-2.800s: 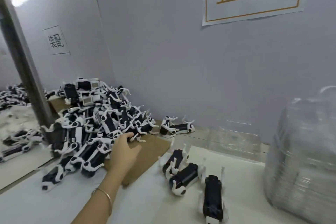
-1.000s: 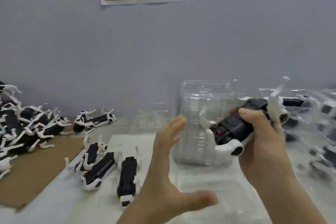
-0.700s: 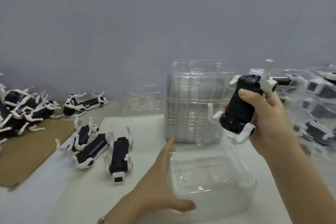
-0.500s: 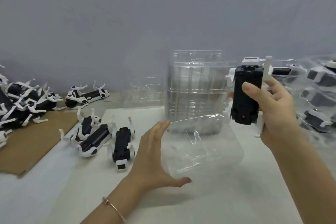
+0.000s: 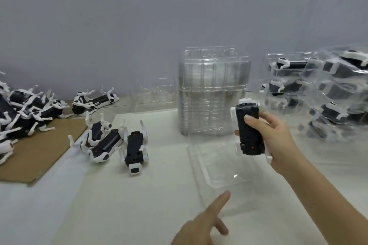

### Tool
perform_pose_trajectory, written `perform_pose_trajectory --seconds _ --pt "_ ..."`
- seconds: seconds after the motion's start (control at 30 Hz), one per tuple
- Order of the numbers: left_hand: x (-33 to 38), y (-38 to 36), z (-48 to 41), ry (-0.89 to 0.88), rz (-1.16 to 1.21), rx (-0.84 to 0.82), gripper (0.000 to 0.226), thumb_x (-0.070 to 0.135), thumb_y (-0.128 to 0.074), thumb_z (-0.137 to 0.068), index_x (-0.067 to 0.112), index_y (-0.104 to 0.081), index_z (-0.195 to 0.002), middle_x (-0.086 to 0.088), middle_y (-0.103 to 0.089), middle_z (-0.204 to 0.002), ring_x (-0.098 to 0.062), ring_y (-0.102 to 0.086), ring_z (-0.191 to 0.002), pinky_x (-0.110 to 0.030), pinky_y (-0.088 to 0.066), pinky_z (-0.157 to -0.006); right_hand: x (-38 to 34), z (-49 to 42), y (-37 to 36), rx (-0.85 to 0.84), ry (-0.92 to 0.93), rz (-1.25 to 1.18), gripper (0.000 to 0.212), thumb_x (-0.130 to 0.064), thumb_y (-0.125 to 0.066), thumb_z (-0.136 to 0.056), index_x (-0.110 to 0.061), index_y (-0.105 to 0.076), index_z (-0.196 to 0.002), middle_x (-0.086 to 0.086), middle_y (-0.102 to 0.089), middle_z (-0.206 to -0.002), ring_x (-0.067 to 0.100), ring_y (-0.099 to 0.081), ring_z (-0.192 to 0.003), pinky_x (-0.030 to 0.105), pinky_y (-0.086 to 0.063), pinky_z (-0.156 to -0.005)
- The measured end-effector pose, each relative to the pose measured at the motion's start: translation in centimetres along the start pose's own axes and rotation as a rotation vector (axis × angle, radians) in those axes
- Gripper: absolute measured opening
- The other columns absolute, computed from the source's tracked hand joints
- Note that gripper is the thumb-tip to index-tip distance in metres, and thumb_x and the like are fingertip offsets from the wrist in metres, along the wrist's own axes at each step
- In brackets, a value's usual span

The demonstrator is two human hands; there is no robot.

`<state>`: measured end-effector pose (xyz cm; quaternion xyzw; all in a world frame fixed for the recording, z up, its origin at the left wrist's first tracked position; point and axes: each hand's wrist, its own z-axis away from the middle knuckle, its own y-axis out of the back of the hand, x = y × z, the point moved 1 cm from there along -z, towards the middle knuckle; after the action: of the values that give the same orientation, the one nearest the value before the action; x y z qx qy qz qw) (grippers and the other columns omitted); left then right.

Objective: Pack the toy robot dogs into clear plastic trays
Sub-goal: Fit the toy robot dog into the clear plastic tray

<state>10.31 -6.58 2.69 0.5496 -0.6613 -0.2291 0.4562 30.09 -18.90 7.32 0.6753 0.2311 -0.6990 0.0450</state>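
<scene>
Withdrawn from the clear tray (image 5: 217,162), the left grip (image 5: 201,225) hangs loose and empty; that tray now lies flat on the tabletop (image 5: 139,205). A toy dog (image 5: 249,133) hovers over it, clasped in the right grip (image 5: 278,139). Insertion step, I judge: next, lower it in squarely.

- No text, label, brand, number or sign can be read anywhere in the view.
- The black-and-white plastic toy robot dog (image 5: 250,131), gripped in the right hand (image 5: 276,137), shows only a small red dot on its underside.
- The stack of clear plastic trays (image 5: 213,93) carries no legible print.
</scene>
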Motion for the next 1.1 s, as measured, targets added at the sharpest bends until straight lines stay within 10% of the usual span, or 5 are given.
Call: perform_pose_trajectory --seconds 0.1,0.33,0.5,0.73,1.1 --pt "-2.3 -0.1 -0.2 -0.266 0.350 0.236 0.067 0.051 -0.072 -0.071 0.052 -0.040 -0.130 0.037 -0.053 -0.100 0.008 -0.053 -0.084 -0.005 -0.041 -0.084 0.5 -1.4 -0.1 -0.056 -0.065 0.056 0.031 -0.017 -0.070 -0.086 -0.014 -0.064 -0.116 0.007 -0.076 -0.087 0.031 -0.074 -0.078 0.033 -0.055 -0.051" --pt "-8.2 -1.9 -9.9 0.186 0.728 -0.306 0.138 0.066 -0.088 -0.026 0.041 -0.023 -0.145 0.018 -0.021 -0.154 -0.002 -0.026 -0.141 -0.030 -0.030 -0.116 -0.6 -4.0 -1.2 -0.329 -0.178 0.295 0.026 -0.014 -0.074 -0.083 -0.017 -0.064 -0.107 0.013 -0.076 -0.089 0.035 -0.073 -0.076 0.035 -0.057 -0.054" --pt "-6.1 -3.3 -8.2 0.390 0.521 -0.169 0.113 0.075 -0.079 -0.015 0.053 -0.033 -0.117 0.023 -0.028 -0.119 -0.012 -0.042 -0.116 -0.031 -0.043 -0.101 -0.7 -5.1 -1.5 -0.325 -0.093 0.403 0.028 -0.014 -0.075 -0.082 -0.021 -0.065 -0.107 0.010 -0.075 -0.097 0.027 -0.074 -0.078 0.034 -0.059 -0.061" --pt "-3.7 -2.1 -3.2 0.418 0.290 -0.168 0.136 0.096 -0.062 -0.022 0.072 0.022 -0.127 0.027 -0.001 -0.129 -0.012 -0.021 -0.119 -0.037 -0.028 -0.104 -0.9 -5.4 -2.2 -0.458 0.045 0.543 0.030 -0.014 -0.075 -0.083 -0.032 -0.066 -0.106 -0.005 -0.076 -0.094 0.015 -0.074 -0.084 0.020 -0.056 -0.064" --pt "-10.1 -2.3 -7.5 0.221 0.780 -0.372 0.127 0.070 -0.088 -0.035 0.045 -0.025 -0.143 0.022 -0.035 -0.148 0.008 -0.029 -0.139 -0.027 -0.026 -0.118 -1.8 -4.9 -2.5 -0.654 0.132 0.718 0.039 -0.010 -0.073 -0.084 -0.041 -0.068 -0.107 -0.007 -0.076 -0.097 0.015 -0.072 -0.088 0.023 -0.057 -0.076"
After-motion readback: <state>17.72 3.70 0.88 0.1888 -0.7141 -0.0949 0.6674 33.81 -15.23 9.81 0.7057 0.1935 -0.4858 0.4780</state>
